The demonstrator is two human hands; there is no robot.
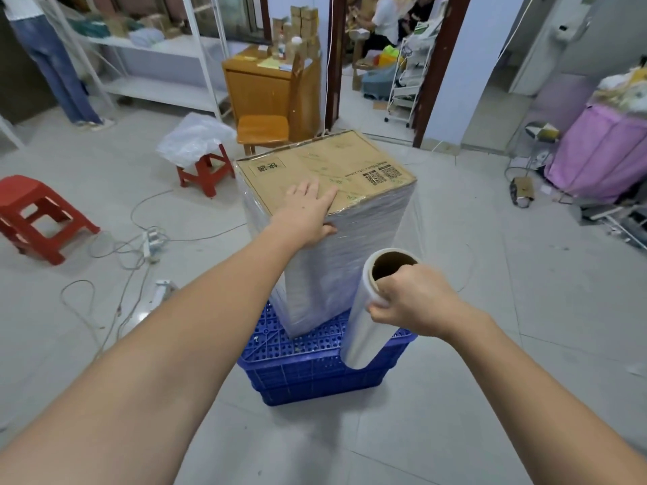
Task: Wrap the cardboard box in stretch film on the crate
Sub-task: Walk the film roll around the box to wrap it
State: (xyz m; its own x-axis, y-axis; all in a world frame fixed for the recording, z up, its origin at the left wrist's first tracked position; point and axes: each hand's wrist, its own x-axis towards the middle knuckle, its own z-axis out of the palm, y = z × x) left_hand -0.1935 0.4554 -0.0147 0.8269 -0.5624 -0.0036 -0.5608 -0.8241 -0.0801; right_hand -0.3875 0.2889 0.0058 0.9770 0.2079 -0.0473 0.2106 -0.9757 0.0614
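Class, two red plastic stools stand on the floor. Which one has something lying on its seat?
The farther red stool, just left of the cardboard box, carries a crumpled clear plastic bag. The nearer red stool at the left edge has a bare seat.

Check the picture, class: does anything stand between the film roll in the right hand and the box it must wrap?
Nothing visible does. The right hand grips the film roll beside the cardboard box, with only open air between. The left hand rests on the box's near top corner.

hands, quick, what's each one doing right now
Left hand: open, fingers flat on top of the cardboard box, thumb on its wrapped side.
Right hand: gripping the stretch film roll.
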